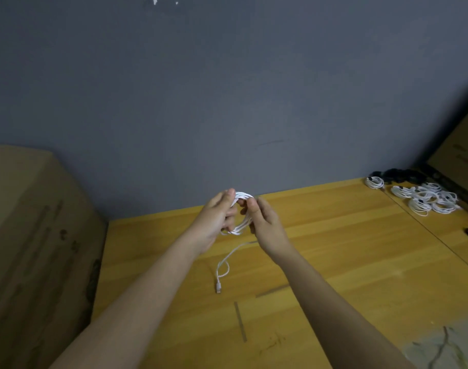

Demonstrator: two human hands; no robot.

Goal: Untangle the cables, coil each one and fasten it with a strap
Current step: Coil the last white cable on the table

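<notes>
While your left hand [218,217] grips the white cable coil [241,213] at centre frame, fingers curled round the loops to keep them stacked, your right hand [264,225] pinches the strand beside it, likely to feed another turn. Between both hands the coil sits upright; its loose tail [227,259] hangs below to the wooden table [347,249], connector [218,286] resting there. Finished coils [424,198] lie at right.

Single head-worn wide-angle view, looking forward and down from behind left hand [214,218] and right hand [264,225]; hands near, centre frame; yellow wooden tabletop [334,251] beneath, grey wall [227,102] beyond.
</notes>
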